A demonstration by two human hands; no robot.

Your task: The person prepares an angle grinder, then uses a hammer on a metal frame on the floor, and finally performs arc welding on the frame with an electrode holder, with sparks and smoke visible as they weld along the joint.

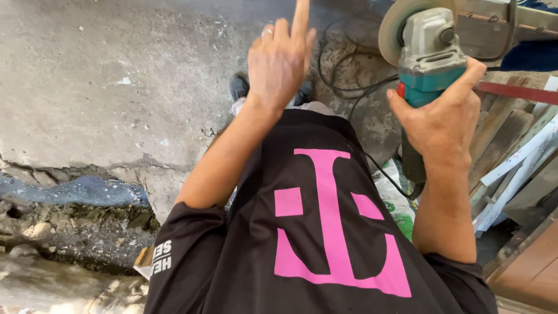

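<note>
My right hand (444, 119) grips the body of a teal and grey angle grinder (427, 55), its disc (395, 23) turned up and to the left. Its black cable (343, 75) loops over the floor ahead of me. My left hand (279, 61) is raised in front of my chest with the index finger pointing straight ahead and the other fingers curled; it holds nothing, and a ring sits on one finger. I look down over my black shirt (325, 232) with a large pink print.
A grey concrete floor (104, 75) spreads to the left, with a broken trench of rubble and a blue pipe (75, 189). Metal profiles and wooden strips (517, 151) pile up on the right. A white and green bag (398, 200) lies by my leg.
</note>
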